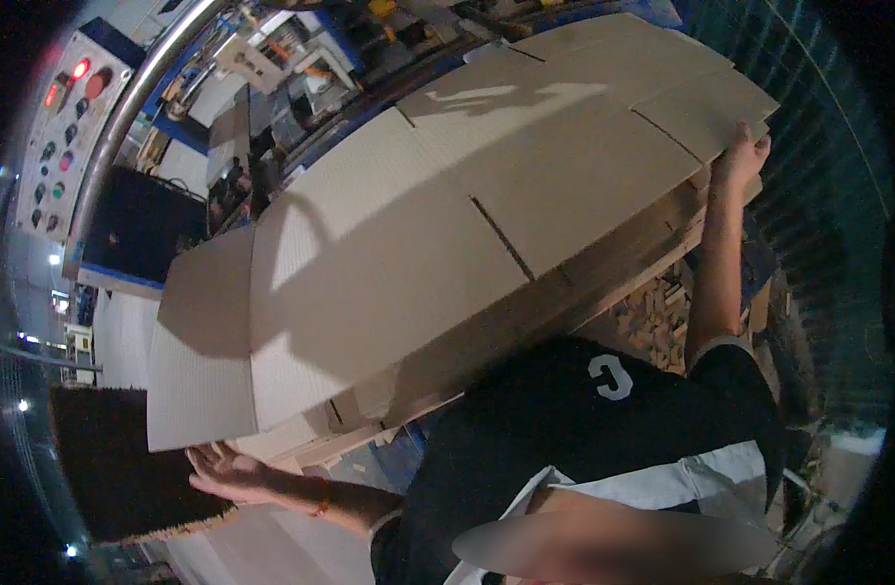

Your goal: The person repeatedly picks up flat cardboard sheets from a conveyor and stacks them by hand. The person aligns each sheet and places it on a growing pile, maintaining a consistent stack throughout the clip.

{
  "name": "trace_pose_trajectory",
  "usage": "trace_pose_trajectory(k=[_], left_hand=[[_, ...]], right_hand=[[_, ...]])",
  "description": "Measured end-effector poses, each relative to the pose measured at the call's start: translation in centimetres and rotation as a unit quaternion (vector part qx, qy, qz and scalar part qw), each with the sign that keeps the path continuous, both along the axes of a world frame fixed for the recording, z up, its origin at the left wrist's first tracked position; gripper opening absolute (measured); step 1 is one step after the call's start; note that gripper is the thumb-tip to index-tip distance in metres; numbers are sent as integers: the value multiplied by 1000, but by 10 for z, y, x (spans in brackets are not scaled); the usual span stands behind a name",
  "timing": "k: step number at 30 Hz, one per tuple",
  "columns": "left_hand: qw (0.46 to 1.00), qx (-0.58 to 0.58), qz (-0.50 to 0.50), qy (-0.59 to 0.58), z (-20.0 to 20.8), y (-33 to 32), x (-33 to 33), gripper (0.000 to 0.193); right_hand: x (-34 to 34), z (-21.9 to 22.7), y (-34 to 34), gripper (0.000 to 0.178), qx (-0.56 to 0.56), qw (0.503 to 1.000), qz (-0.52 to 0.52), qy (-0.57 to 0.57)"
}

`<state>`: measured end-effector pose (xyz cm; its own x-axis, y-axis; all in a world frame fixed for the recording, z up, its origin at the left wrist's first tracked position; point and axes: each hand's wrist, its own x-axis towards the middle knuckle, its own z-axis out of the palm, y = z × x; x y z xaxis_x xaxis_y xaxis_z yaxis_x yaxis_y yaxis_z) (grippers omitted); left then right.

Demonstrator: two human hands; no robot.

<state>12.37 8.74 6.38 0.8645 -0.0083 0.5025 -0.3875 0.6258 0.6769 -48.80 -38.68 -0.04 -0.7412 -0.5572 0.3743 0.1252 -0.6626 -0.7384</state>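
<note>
A large flat cardboard box blank [389,263] with creases and dark cut slots spreads across the middle of the head view, sloping up to the right. At its near left corner my left hand [228,475] is palm up, its fingers curled against the edge and partly hidden by the board. My right hand [742,159] is closed around the right end, thumb on top and the other fingers mostly out of sight. Under the blank, more cardboard layers [603,263] show along the near side; whether the blank touches them I cannot tell.
On the left stands a control panel [65,136] with lit red lamps and several knobs, beside a curved metal rail [126,127]. Machinery [301,58] lies beyond the far edge. Cardboard scraps [652,317] are heaped below right. A dark brown stack [126,458] stands lower left.
</note>
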Motion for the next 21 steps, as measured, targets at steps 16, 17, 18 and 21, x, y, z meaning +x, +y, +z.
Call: trace_pose_trajectory(k=[16,17,18,21], left_hand=[[892,443,13,90,-63,-10,-86,25],[862,507,-26,13,-60,-22,-93,30],[831,495,-32,-253,-59,-38,-100,46],[676,629,-72,-377,-48,-71,-120,57]], right_hand=[[76,15,181,32,-168,665,247,684],[81,15,183,34,-134,579,257,762],[86,17,181,36,-122,546,272,783],[99,19,169,43,-99,472,293,825]])
